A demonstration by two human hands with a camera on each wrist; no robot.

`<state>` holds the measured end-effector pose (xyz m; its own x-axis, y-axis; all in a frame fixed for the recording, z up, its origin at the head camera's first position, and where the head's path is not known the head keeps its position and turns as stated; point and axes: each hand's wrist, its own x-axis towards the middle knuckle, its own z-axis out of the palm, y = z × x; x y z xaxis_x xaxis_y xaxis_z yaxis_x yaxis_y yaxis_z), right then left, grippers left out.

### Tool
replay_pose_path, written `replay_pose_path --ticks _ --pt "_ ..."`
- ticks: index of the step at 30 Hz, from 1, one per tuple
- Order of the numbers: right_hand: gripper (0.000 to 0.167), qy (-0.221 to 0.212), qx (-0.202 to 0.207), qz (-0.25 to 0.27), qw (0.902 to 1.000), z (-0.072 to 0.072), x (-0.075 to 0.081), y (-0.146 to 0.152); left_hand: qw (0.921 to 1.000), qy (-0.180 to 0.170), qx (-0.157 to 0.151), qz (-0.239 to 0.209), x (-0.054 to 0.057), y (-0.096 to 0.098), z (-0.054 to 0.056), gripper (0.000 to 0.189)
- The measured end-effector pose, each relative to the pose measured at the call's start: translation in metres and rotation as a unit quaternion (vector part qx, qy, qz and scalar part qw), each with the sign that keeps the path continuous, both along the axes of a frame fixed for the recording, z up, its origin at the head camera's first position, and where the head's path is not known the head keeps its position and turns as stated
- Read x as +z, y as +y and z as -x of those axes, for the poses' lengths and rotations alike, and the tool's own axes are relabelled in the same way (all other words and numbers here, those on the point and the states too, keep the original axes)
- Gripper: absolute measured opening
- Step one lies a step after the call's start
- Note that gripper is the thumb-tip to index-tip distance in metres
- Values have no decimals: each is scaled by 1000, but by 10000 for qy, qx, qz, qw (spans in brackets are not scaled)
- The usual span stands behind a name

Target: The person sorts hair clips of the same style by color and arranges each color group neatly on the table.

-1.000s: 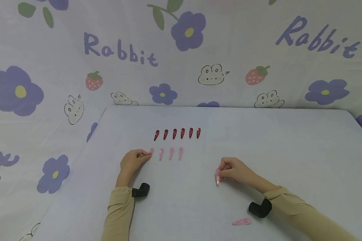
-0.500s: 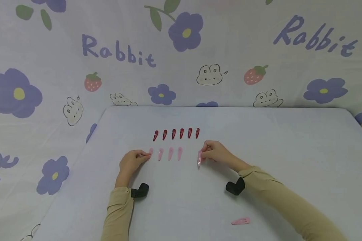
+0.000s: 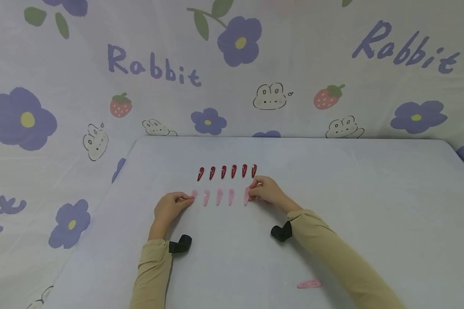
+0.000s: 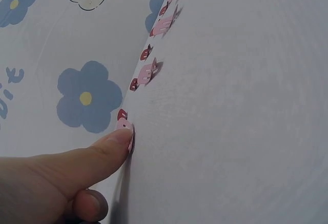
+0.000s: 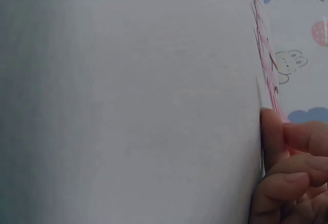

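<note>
My left hand [image 3: 170,211] pinches the leftmost pink snap hair clip [image 3: 194,193] of a row on the white table. In the left wrist view the thumb lies over that clip [image 4: 124,125]. At the row's right end my right hand [image 3: 268,191] pinches another pink hair clip [image 3: 246,197] by its upper right side. This one stands a wider gap away from its neighbour clip [image 3: 231,197]. Several red hair clips [image 3: 223,172] form a parallel row just behind. In the right wrist view the right hand's curled fingers [image 5: 287,183] hide most of its clip.
One loose pink hair clip [image 3: 309,283] lies sideways near the front, beside the right sleeve [image 3: 332,253]. Black wrist cameras [image 3: 181,244] sit on both wrists. Behind the table's far edge hangs a patterned cloth [image 3: 158,98] with flowers and rabbits.
My right hand has carried its pink clip left and away from me, from the open table to the right end of the pink row. The left hand has stayed on its clip.
</note>
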<state>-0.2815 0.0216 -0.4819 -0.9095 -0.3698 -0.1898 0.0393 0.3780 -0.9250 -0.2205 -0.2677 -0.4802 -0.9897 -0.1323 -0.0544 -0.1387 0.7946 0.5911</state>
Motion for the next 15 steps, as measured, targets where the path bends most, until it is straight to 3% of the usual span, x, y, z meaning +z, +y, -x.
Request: replay_pose_path --ticks 4,11,15 --pt "8 80 -117 -44 9999 0 -1 -4 10000 8 6 37 -1 -1 0 24" --pt "10 781 -33 -354 9963 -6 -1 -8 9998 97 -91 128 -3 -2 2 23" --pt "9 968 -71 -574 9936 -8 -1 -10 9998 107 -106 129 -5 -2 2 23"
